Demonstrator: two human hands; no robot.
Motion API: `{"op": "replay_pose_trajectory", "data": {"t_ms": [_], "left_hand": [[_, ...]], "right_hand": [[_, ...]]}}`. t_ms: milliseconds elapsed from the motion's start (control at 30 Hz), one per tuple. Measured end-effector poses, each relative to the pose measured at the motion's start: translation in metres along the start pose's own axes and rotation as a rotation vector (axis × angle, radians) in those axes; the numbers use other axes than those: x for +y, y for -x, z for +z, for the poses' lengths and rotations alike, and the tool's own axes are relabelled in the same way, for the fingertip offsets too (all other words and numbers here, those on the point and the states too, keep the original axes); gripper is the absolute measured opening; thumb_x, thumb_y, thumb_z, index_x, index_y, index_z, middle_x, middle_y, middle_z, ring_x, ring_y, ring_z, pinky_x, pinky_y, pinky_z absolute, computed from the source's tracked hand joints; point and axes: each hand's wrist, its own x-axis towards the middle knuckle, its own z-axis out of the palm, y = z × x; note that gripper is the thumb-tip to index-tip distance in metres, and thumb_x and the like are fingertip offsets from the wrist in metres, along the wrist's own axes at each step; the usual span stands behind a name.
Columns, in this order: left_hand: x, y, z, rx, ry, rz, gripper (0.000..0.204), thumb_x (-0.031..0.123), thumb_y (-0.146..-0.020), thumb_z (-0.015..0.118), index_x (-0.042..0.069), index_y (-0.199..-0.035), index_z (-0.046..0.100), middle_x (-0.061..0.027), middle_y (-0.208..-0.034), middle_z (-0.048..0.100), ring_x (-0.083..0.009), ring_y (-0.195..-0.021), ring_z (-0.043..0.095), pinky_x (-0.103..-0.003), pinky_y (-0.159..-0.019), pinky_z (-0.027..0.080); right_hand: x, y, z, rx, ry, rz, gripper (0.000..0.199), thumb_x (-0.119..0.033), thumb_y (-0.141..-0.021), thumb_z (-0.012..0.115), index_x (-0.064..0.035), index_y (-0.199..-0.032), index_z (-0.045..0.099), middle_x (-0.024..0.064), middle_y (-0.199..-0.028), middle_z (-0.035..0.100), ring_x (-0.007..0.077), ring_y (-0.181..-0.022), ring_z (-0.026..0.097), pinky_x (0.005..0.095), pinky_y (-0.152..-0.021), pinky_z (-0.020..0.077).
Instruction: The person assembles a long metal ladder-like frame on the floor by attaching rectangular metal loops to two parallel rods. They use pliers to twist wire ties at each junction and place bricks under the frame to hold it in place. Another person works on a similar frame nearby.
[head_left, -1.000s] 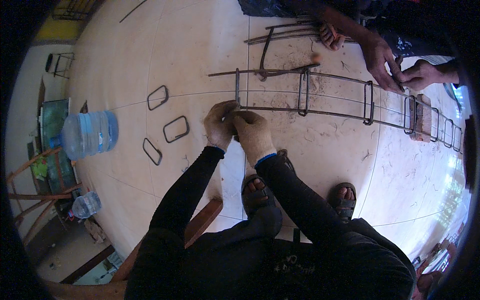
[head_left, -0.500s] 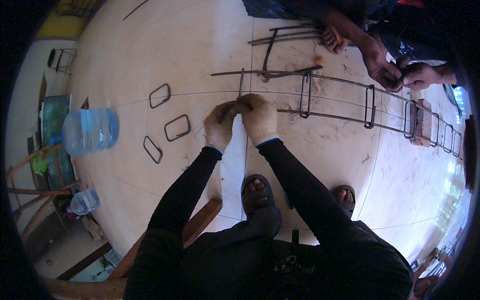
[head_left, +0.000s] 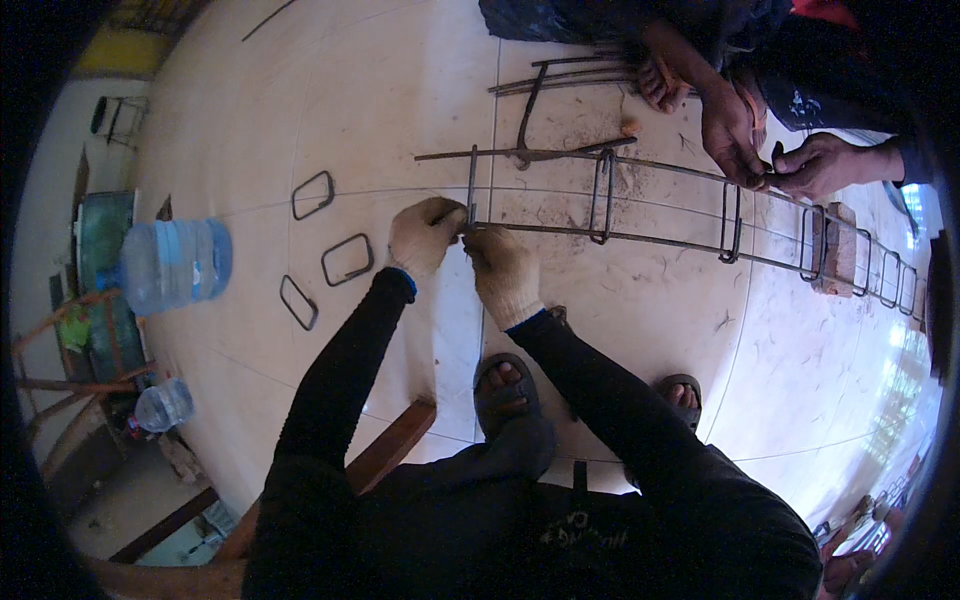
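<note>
A long steel rebar cage runs to the right, its bars ringed by several bent stirrups. Its leftmost stirrup stands across the two bars' near end. My left hand, in a cream work glove, is closed just left of that stirrup's lower corner. Gloved as well, my right hand pinches right below the same corner, close to the lower bar's end. What the fingertips hold is too small to make out. Across the cage, a co-worker's bare hands come together at the upper bar.
Loose rectangular stirrups lie on the tiled floor at left. Beyond them are a large blue water bottle and a smaller one. A brick supports the cage. Loose bars lie behind it, and a wooden beam sits beside my leg.
My hands have moved apart and lower, uncovering the end stirrup and the lower bar's end. The co-worker's right-side hand has opened out somewhat and both hands shifted slightly.
</note>
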Motion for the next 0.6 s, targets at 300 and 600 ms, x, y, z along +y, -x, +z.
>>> {"op": "replay_pose_trajectory", "data": {"t_ms": [300, 600], "left_hand": [[0.010, -0.015, -0.008, 0.044, -0.561, 0.057, 0.038, 0.039, -0.099, 0.066, 0.005, -0.108, 0.080, -0.0163, -0.094, 0.079, -0.0299, -0.089, 0.076, -0.041, -0.082, 0.058], [0.009, -0.087, -0.025, -0.493, -1.088, 0.238, 0.039, 0.045, -0.094, 0.065, 0.012, -0.110, 0.080, -0.0141, -0.109, 0.079, -0.0363, -0.103, 0.074, -0.045, -0.089, 0.057]], "right_hand": [[0.007, 0.012, 0.010, 0.052, 0.019, 0.015, 0.014, -0.008, -0.091, 0.069, -0.0121, -0.102, 0.077, 0.0113, -0.106, 0.075, 0.0346, -0.095, 0.074, 0.0428, -0.079, 0.0598], [0.007, 0.012, 0.019, 0.096, 0.061, -0.005, 0.014, -0.009, -0.092, 0.068, -0.0132, -0.104, 0.075, 0.0114, -0.108, 0.075, 0.0337, -0.094, 0.074, 0.0425, -0.078, 0.0600]]}}
